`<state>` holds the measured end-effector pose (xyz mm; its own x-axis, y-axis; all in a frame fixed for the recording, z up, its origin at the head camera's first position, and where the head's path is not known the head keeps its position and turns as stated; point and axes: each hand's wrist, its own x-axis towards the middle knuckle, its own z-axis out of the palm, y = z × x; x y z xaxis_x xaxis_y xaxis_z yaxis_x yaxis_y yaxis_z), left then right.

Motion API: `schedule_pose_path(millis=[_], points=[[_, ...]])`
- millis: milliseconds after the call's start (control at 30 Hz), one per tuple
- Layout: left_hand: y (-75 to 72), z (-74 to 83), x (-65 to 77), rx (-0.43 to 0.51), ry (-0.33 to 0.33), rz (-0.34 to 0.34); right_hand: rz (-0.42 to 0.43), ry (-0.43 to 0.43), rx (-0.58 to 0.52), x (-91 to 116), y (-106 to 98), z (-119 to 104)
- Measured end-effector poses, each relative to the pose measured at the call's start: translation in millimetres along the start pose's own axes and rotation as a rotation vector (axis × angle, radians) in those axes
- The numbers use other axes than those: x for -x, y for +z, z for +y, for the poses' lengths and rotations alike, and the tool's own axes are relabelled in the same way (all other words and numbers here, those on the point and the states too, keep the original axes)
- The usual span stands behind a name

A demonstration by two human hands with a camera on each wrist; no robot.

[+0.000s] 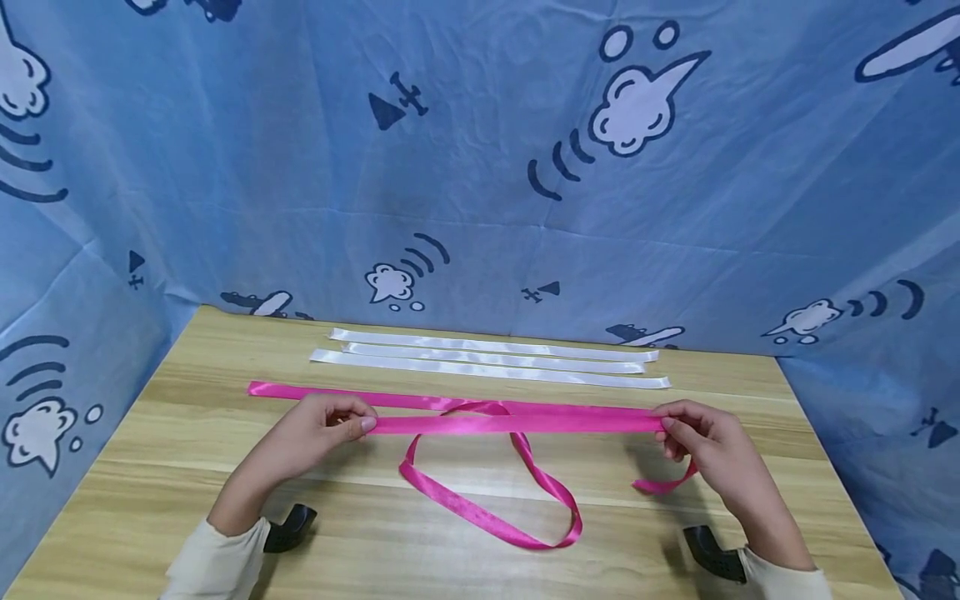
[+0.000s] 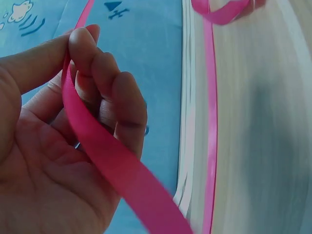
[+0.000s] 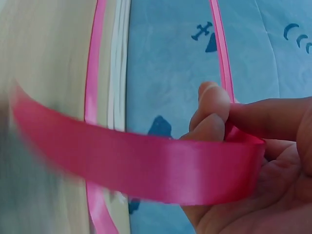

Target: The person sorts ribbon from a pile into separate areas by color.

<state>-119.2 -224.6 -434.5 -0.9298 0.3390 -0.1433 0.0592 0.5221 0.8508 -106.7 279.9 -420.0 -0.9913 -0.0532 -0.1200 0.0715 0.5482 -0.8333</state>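
A pink satin ribbon (image 1: 517, 424) is stretched straight between both hands, above the table. My left hand (image 1: 318, 429) pinches it between thumb and fingers; in the left wrist view a length of pink ribbon (image 2: 122, 168) runs on across the palm. My right hand (image 1: 705, 437) pinches the other side, and a tail (image 3: 146, 163) curls away from that grip. Just behind, a straight pink strip (image 1: 300, 391) lies on the table, partly covered by the held ribbon. A loose pink loop (image 1: 480, 523) lies between the hands; how it joins the rest is hidden.
Several white ribbons (image 1: 487, 367), laid side by side, are at the back of the wooden table (image 1: 150, 467). A blue printed cloth (image 1: 465, 167) hangs behind and at the sides. Black wrist mounts (image 1: 291, 528) stick out from the sleeves.
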Motion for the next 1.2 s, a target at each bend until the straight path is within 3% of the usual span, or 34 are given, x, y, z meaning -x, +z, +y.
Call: schedule_pose_path(millis=[667, 867, 1200], points=[[-45.8, -7.1, 25.0, -0.043, -0.088, 0.190, 0.111, 0.036, -0.049, 4, -26, 6], [-55.1, -12.1, 31.0, -0.040, -0.115, 0.237, 0.171, 0.028, 0.022, 4, -28, 7], [-64.4, -17.9, 36.5, -0.021, -0.085, 0.317, 0.177, 0.057, -0.002, 3, -34, 7]])
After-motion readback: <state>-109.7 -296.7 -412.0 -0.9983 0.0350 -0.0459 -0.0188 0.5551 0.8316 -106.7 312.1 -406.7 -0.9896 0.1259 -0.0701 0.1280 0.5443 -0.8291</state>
